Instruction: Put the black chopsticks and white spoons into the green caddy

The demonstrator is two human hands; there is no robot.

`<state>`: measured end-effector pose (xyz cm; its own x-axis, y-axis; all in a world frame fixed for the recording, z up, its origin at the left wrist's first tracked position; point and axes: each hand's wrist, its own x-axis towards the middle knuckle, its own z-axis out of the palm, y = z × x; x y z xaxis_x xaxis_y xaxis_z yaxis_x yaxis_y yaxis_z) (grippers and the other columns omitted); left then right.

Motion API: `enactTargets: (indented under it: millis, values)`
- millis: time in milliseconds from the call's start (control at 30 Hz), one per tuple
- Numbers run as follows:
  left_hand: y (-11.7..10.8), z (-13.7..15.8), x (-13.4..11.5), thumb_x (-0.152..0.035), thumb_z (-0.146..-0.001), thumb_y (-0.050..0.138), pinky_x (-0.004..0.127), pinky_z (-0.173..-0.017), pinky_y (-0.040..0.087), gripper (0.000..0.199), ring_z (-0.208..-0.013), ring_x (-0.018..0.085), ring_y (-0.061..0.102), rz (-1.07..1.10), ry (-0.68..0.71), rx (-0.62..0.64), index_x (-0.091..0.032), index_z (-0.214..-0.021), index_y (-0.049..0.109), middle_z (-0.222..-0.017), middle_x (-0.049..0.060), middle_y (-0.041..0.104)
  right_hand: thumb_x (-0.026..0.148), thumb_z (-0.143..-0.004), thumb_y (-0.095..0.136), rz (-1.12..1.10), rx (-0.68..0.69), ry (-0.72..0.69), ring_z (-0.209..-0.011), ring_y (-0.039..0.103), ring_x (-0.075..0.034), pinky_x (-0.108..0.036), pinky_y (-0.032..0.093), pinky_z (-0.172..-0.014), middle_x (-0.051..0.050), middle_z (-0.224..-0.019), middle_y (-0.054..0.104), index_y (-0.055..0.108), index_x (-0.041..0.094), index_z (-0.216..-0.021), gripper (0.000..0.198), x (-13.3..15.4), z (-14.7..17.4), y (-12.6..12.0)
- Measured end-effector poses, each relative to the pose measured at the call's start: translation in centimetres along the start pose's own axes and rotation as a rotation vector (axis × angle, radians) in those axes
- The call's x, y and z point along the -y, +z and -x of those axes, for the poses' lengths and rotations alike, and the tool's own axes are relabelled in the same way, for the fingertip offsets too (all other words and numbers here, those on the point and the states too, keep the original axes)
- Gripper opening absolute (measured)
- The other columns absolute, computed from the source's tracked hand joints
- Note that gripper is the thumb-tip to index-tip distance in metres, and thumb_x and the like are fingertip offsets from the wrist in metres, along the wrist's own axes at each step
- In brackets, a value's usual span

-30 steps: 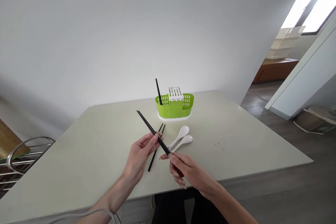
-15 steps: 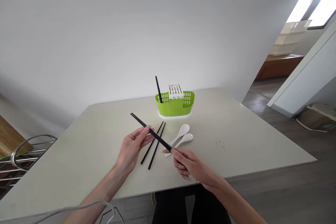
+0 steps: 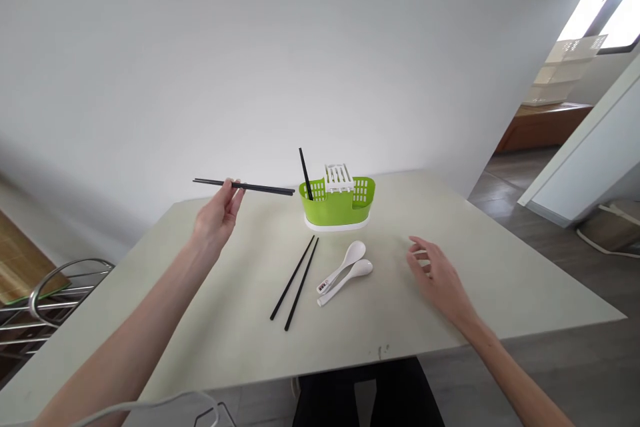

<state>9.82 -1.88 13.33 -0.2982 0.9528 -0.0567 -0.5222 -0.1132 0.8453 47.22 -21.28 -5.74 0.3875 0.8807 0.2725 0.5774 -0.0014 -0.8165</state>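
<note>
My left hand (image 3: 219, 212) pinches a pair of black chopsticks (image 3: 265, 189), held nearly level above the table, their right ends close to the green basket's left rim. The green basket (image 3: 330, 211) has a white base and a white slotted rack (image 3: 339, 177) on top. A black chopstick (image 3: 305, 173) leans upright in its left compartment. Over the table's right side, my right hand (image 3: 434, 273) is empty with fingers loosely apart. Two more black chopsticks (image 3: 301, 283) lie in front of the basket. Beside them are two white spoons (image 3: 353, 270), partly overlapping.
The pale table (image 3: 215, 333) stands against a grey-white wall (image 3: 250, 80). A metal rack (image 3: 65, 293) stands off its left edge. A white cable (image 3: 150, 403) crosses the bottom left. Past the wall at right are stacked clear bins (image 3: 565, 70).
My left hand has moved up and left with the chopsticks, which turned from slanted to nearly level. My right hand has let go of them and moved right.
</note>
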Motion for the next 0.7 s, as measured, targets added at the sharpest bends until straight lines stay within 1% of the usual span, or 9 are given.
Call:
enactTargets:
  millis: [33,67,133,200,233,333,433,567,700]
  values:
    - [0.4,-0.7,0.1,-0.009,-0.092,0.076,0.021,-0.096,0.064,0.003,-0.095,0.012,0.078,-0.014,0.034,0.005,-0.01,-0.09,0.075,-0.099,0.008,0.08,0.065,-0.101,0.041,0.056,-0.039,0.003,-0.101,0.068,-0.028,-0.043,0.059,-0.082,-0.017,-0.127,0.061,0.054,0.019,-0.141,0.062,-1.4,-0.1,-0.2]
    - [0.8,-1.3,0.3,-0.008,-0.09,0.078,0.023,-0.096,0.064,0.004,-0.097,0.013,0.078,-0.033,0.066,0.009,-0.01,-0.089,0.074,-0.099,0.008,0.08,0.066,-0.101,0.039,0.13,-0.078,0.0,-0.108,0.066,-0.032,-0.048,0.058,-0.089,-0.02,-0.13,0.059,0.054,0.017,-0.141,0.065,-2.7,-0.1,-0.2]
    - [1.7,-2.3,0.8,-0.009,-0.089,0.08,0.025,-0.097,0.065,0.006,-0.098,0.014,0.078,-0.085,0.116,0.01,-0.01,-0.086,0.074,-0.099,0.009,0.08,0.068,-0.101,0.035,0.314,-0.147,-0.003,-0.129,0.055,-0.041,-0.06,0.05,-0.103,-0.026,-0.137,0.053,0.052,0.013,-0.143,0.071,-4.8,0.2,-0.1]
    - [2.7,-3.2,1.5,-0.011,-0.087,0.081,0.027,-0.099,0.065,0.007,-0.098,0.016,0.078,-0.145,0.158,0.033,-0.01,-0.084,0.074,-0.099,0.009,0.08,0.069,-0.102,0.031,0.466,-0.179,-0.006,-0.14,0.044,-0.046,-0.066,0.044,-0.108,-0.028,-0.145,0.046,0.048,0.012,-0.146,0.074,-6.1,0.7,0.4]
    - [3.2,-3.6,1.9,-0.013,-0.086,0.083,0.028,-0.1,0.064,0.008,-0.098,0.016,0.079,-0.18,0.184,0.059,-0.01,-0.084,0.075,-0.1,0.01,0.08,0.069,-0.103,0.03,0.518,-0.179,-0.015,-0.142,0.042,-0.046,-0.067,0.043,-0.109,-0.028,-0.148,0.043,0.047,0.013,-0.148,0.074,-6.4,0.9,0.6]
    - [4.8,-4.9,3.4,-0.02,-0.082,0.087,0.031,-0.102,0.064,0.014,-0.093,0.018,0.08,-0.32,0.259,0.125,-0.01,-0.086,0.078,-0.1,0.011,0.08,0.067,-0.105,0.027,0.6,-0.15,-0.071,-0.144,0.04,-0.044,-0.065,0.042,-0.111,-0.026,-0.152,0.04,0.044,0.015,-0.15,0.072,-6.3,1.2,1.2]
    - [6.3,-5.8,5.1,-0.024,-0.079,0.089,0.036,-0.099,0.065,0.02,-0.081,0.018,0.08,-0.467,0.295,0.124,-0.01,-0.087,0.079,-0.095,0.011,0.08,0.066,-0.106,0.025,0.62,-0.125,-0.094,-0.146,0.039,-0.044,-0.063,0.043,-0.111,-0.026,-0.152,0.041,0.045,0.014,-0.149,0.071,-5.8,1.2,1.3]
    - [7.7,-6.6,7.5,-0.023,-0.077,0.088,0.036,-0.093,0.067,0.018,-0.072,0.017,0.078,-0.574,0.269,0.142,-0.01,-0.086,0.078,-0.09,0.01,0.081,0.064,-0.106,0.026,0.628,-0.11,-0.084,-0.146,0.04,-0.043,-0.062,0.044,-0.11,-0.026,-0.152,0.042,0.045,0.015,-0.15,0.068,-5.6,1.1,1.2]
    - [8.1,-7.6,9.6,-0.028,-0.076,0.088,0.037,-0.083,0.068,0.022,-0.071,0.019,0.078,-0.698,0.259,0.192,-0.011,-0.087,0.079,-0.092,0.012,0.081,0.063,-0.107,0.026,0.64,-0.095,-0.086,-0.145,0.041,-0.043,-0.062,0.044,-0.109,-0.026,-0.151,0.044,0.049,0.014,-0.146,0.066,-5.8,1.1,1.2]
